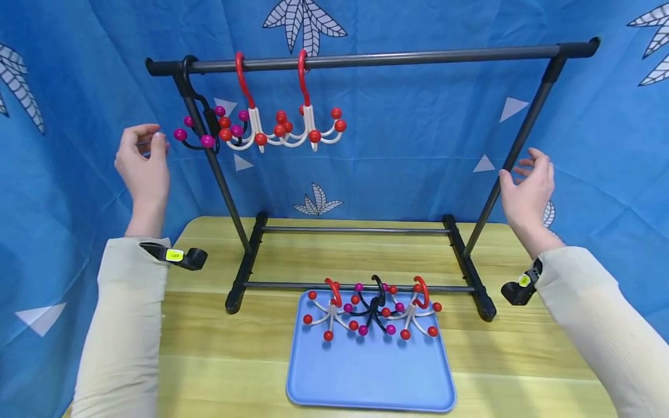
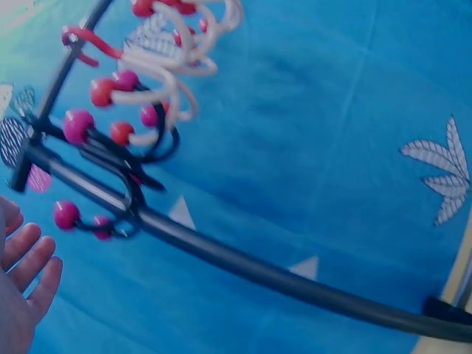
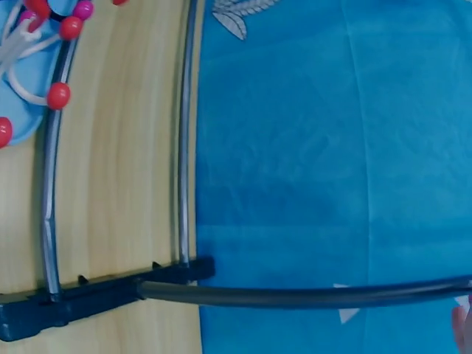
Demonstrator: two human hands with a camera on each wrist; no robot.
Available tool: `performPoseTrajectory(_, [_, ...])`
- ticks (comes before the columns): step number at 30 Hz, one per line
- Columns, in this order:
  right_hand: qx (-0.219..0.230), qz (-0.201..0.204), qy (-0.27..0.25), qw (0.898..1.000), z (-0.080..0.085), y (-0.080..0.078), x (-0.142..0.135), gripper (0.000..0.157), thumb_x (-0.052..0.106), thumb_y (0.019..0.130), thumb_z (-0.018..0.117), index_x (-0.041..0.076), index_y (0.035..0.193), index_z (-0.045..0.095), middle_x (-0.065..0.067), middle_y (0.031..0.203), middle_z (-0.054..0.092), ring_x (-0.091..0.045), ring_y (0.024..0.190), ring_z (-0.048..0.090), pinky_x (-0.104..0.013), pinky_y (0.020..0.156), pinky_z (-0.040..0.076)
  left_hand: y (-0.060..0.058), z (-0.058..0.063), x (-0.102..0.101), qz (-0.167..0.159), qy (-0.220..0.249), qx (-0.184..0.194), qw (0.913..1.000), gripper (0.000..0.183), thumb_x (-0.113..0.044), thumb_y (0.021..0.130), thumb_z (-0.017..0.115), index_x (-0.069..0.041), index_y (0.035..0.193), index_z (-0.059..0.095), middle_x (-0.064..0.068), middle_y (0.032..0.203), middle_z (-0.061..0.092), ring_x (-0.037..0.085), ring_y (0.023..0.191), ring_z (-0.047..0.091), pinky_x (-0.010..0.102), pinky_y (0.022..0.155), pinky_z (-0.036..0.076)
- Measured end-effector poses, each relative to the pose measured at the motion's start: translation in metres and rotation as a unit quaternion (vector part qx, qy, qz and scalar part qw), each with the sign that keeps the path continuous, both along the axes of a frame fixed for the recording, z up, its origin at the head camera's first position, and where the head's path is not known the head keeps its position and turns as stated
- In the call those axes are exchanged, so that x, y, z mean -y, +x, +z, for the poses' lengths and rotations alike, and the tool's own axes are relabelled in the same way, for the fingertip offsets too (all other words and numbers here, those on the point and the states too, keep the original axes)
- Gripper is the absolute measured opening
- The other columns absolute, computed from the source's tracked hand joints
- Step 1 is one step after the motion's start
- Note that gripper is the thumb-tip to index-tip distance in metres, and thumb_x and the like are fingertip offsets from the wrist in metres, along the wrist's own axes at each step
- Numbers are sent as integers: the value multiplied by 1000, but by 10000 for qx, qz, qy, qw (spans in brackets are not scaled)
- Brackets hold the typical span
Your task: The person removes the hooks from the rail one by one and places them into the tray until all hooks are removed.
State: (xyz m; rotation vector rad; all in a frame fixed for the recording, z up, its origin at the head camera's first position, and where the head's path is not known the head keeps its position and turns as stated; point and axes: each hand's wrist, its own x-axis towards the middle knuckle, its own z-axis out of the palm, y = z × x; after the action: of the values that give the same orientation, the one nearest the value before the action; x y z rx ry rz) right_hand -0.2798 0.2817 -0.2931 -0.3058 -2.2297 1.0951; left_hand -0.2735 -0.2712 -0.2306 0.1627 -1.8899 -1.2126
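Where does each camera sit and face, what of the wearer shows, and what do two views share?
Head-worn: forward and down at rack, hooks, tray; left hand, right hand, sleeves show.
On left wrist: at rack's left post; left fingers show.
On right wrist: at rack's right foot; some right fingers show.
Head and right wrist both show the tray.

Tabletop: pale yellow wood-grain surface, grain running left to right, far left corner rounded. Directly on it, two pieces. One: black rack, standing upright toward the far side on two dark feet, set well apart and splayed toward the near side; two slim crossbars join them, one far, one near. Two: light blue tray, rectangular, rounded corners, raised rim, lying flat, its far edge just beside the near crossbar.
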Motion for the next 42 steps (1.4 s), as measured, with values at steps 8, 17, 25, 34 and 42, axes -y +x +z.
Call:
performPoseTrajectory(8, [983, 503, -192, 9937, 13, -9, -9, 69, 36, 92, 44, 26, 146, 2, -13, 147, 23, -27, 132, 32, -45, 102, 36, 9, 31, -21, -558, 167, -395, 9975, 22, -23, 91, 53, -16, 111, 59, -8, 96, 58, 4, 85, 56, 18, 80, 45])
performPoseTrajectory(17, [988, 747, 107, 9922, 2, -14, -15, 63, 23, 95, 40, 27, 146, 3, -19, 139, 31, -33, 125, 39, -48, 96, 39, 22, 51, -69, -1390, 79, -550, 9887, 21, -17, 92, 53, -11, 110, 59, -7, 93, 56, 12, 87, 58, 20, 84, 48])
performPoseTrajectory(25, [978, 710, 187, 9925, 0, -19, -19, 60, 23, 96, 38, 29, 145, 3, -21, 135, 34, -35, 122, 41, -49, 94, 40, 7, 49, -95, -1722, -649, -390, 9821, 28, -25, 90, 56, -13, 116, 58, 6, 108, 60, 11, 92, 58, 20, 81, 46])
performPoseTrajectory(34, [1023, 550, 28, 9932, -5, -22, -21, 52, 23, 98, 31, 28, 143, 6, -20, 136, 36, -34, 118, 44, -47, 92, 41, -2, 63, -136, -2237, -960, -105, 9699, 33, -26, 88, 59, -13, 118, 56, 4, 112, 60, 12, 96, 57, 23, 85, 46])
performPoseTrajectory(42, [1041, 595, -5, 9928, -4, -23, -20, 48, 24, 98, 28, 28, 141, 6, -21, 134, 36, -35, 117, 43, -47, 91, 41, -13, 80, -162, -2263, -862, 1112, 9638, 41, -32, 86, 61, -18, 123, 51, 0, 124, 54, 12, 109, 55, 27, 89, 47])
